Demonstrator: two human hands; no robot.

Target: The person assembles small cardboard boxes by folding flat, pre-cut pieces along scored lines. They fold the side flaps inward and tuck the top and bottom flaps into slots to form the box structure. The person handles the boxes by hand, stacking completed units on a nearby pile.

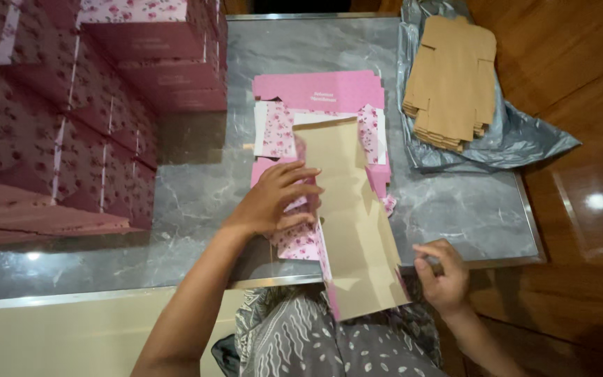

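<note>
A flat, unfolded box blank [350,216] lies lengthwise across the near edge of the grey marbled bench [197,188], its plain brown inner face up and its near end hanging over the edge above the person's patterned grey lap [315,342]. Pink flowered flaps show along its left side and at its far end.

The left hand [277,199] rests palm down on the left flap of the blank, its fingers [301,187] spread and pressing the pink printed card against the bench. The right hand [441,272] is at the near right corner of the blank, just off the bench edge; its fingers are curled narrow, thumb up, pinching the edge of the card there.

Beneath and beyond the blank lies a small stack of further pink flat blanks [319,94], the topmost showing a solid pink panel at the far side. On the far right, a pile of brown cardboard inserts [451,77] sits on a crumpled grey plastic bag [518,139]. To the left, stacked rows of folded pink flowered boxes [71,105] fill the corner of the bench, reaching to the far edge. The wooden floor [581,70] shows on the right.
</note>
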